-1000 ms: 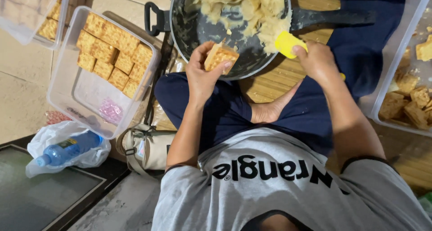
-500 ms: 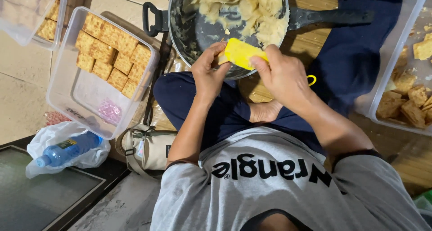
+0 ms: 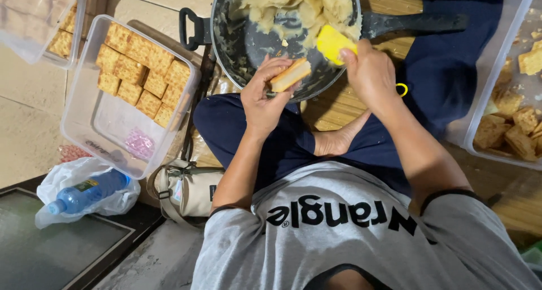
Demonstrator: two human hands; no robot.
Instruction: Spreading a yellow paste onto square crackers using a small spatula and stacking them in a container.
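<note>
My left hand (image 3: 264, 96) holds a filled cracker sandwich (image 3: 289, 75) on edge over the near rim of a dark pan (image 3: 237, 38). The pan holds pale yellow dough (image 3: 293, 5) heaped at its far side. My right hand (image 3: 370, 75) grips a yellow spatula (image 3: 333, 43), whose blade rests at the edge of the dough, just right of the cracker. The spatula's ring end (image 3: 401, 89) sticks out behind my wrist. I sit cross-legged in dark trousers and a grey shirt, with the pan in front of my knees.
A clear plastic box (image 3: 101, 134) with rows of square crackers (image 3: 141, 70) lies to my left, another clear box (image 3: 34, 24) behind it. A clear bin of crackers (image 3: 511, 115) stands at the right. A blue bottle in a bag (image 3: 84, 191) and a beige pouch (image 3: 186, 191) lie near my left knee.
My right hand has lifted the yellow spatula off the cracker and back to the dough in the pan. My left hand has turned the cracker sandwich on edge.
</note>
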